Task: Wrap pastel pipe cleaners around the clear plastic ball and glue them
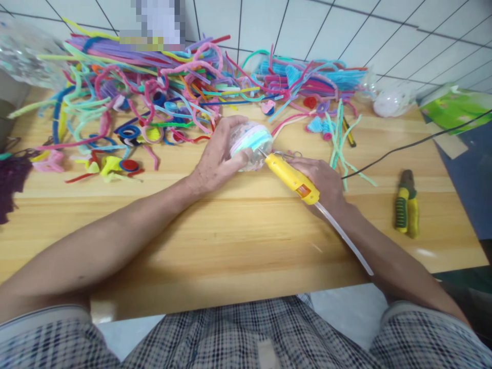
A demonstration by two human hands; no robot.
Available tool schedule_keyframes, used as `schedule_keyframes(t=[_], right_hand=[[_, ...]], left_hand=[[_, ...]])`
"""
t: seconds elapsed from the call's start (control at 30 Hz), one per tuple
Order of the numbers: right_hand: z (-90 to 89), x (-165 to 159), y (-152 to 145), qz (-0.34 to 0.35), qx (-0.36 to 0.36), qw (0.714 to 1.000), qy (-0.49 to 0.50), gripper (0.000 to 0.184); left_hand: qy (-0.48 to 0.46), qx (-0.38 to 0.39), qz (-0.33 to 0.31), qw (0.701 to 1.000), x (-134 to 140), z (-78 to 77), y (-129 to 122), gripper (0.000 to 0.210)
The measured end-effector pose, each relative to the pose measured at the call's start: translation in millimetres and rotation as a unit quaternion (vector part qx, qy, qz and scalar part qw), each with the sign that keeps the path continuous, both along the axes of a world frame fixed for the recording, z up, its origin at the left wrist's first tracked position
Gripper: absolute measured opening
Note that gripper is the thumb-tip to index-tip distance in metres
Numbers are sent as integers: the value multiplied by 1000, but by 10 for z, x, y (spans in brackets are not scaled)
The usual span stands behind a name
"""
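A clear plastic ball (253, 139) with pale pink, mint and blue fuzzy strips across it is gripped by my left hand (221, 156), thumb over the near side and fingers around the far side. In my right hand (319, 179) is a yellow hot glue gun (290, 177), its metal nozzle against or very close to the ball's right side. A long clear glue stick (344, 238) sticks out of the gun's back end. My right fingers are partly hidden behind the gun. Mint pipe cleaners (338, 141) lie just beyond my right hand.
Piled pipe cleaners (154, 87) in many colours line the back of the wooden table (192, 256) by the tiled wall. Green-and-yellow pliers (406, 205) lie at the right. A black cable (400, 149) runs to my right hand. Another clear ball (388, 102) sits at the back right.
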State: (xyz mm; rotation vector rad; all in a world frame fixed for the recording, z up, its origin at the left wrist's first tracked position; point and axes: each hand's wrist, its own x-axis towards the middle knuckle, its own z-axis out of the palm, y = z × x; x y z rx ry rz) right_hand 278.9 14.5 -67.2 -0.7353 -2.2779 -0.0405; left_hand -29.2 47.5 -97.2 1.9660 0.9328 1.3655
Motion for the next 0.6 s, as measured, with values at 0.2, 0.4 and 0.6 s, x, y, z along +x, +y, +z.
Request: schedule_keyframes(t=[0.2,0.4,0.6], right_hand=[[36,-20,-1,-1,8,1000,6,33],[43,-15,7,2,9,1000,3,32],[46,-2,1,6,19,1000,-9,31]], left_hand=[[10,-3,9,1000,-2,49,-31,65],[15,-2,8,1000,-4,86,-39,65],[11,-4,14,1000,2,58,-22,63]])
